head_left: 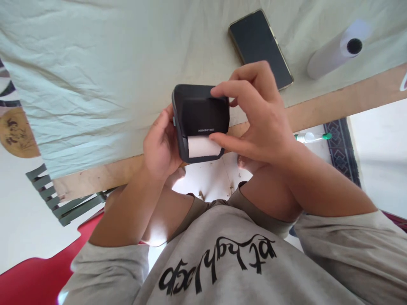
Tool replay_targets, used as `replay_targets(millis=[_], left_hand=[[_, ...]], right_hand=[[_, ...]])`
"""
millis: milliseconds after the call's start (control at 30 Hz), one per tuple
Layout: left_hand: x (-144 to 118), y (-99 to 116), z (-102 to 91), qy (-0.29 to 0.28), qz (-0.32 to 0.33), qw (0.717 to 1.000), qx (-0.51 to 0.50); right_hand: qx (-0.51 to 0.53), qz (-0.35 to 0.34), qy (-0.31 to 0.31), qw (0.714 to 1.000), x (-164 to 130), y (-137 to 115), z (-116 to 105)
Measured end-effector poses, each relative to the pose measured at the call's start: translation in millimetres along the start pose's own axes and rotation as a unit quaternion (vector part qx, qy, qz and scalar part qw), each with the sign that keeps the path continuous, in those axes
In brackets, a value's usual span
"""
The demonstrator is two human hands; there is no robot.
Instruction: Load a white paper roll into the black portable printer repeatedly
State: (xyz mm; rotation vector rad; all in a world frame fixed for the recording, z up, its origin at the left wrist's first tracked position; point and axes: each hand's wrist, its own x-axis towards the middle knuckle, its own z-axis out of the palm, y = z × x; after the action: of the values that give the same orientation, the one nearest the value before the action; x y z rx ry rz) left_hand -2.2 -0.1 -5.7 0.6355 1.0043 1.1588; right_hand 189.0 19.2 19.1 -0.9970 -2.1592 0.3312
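- Two bare hands hold one small black label printer (201,113) between them, above the near edge of the cloth-covered surface (95,84).
- Left hand (160,146) is closed around the printer's left side: palm against the side wall, thumb up along the edge, the other fingers hidden behind the body.
- Right hand (254,118) grips the printer from the right, its forefinger laid over the top right corner of the lid and its thumb (222,140) pressed at the lower right, touching the end of the white paper roll (203,146).
- That paper roll lies crosswise in the slot at the near end of the printer, just below a line of small pale lettering on the lid.
- Beyond the right hand, a dark phone (259,46) lies flat on the cloth, screen up and black, partly covered by the fingers of that hand.
- Farther right of the phone, well apart from both hands, a white tube (337,48) lies on its side, its dark open end facing up toward the camera.
- Below the right wrist, off the surface, a thin clear object with a green tip (313,136) lies on the pale floor beside a patterned rug (341,148).
- Below the left forearm, green chair slats (60,199) and a red seat (34,271) show.
- Grey sleeves cover both upper arms, and the grey shirt bears black script.
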Motion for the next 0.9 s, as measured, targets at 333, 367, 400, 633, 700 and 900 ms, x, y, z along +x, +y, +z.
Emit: replay_targets(millis=[333,367,400,633,700,900], left_hand=[[-1,1,-4.8,-0.008,0.007,1.0,-0.008],[0,1,-5.2,-0.011,0.006,1.0,-0.005],[0,0,-5.7,-0.016,0.009,1.0,-0.003],[-1,-3,-8.3,-0.047,0.028,0.998,-0.009],[-2,-2,-7.8,-0.047,0.026,0.998,-0.011],[-3,-1,-7.6,-0.056,0.011,0.998,0.015]], right_hand=[[0.088,0.102,0.158,0.978,17,-13,3],[0.072,0.094,0.143,0.983,18,-12,4],[0.042,0.089,0.116,0.988,18,-11,5],[-0.139,0.14,-0.162,0.967,19,-9,10],[-0.144,0.111,-0.162,0.97,17,-7,11],[-0.089,0.106,-0.138,0.981,17,-7,1]])
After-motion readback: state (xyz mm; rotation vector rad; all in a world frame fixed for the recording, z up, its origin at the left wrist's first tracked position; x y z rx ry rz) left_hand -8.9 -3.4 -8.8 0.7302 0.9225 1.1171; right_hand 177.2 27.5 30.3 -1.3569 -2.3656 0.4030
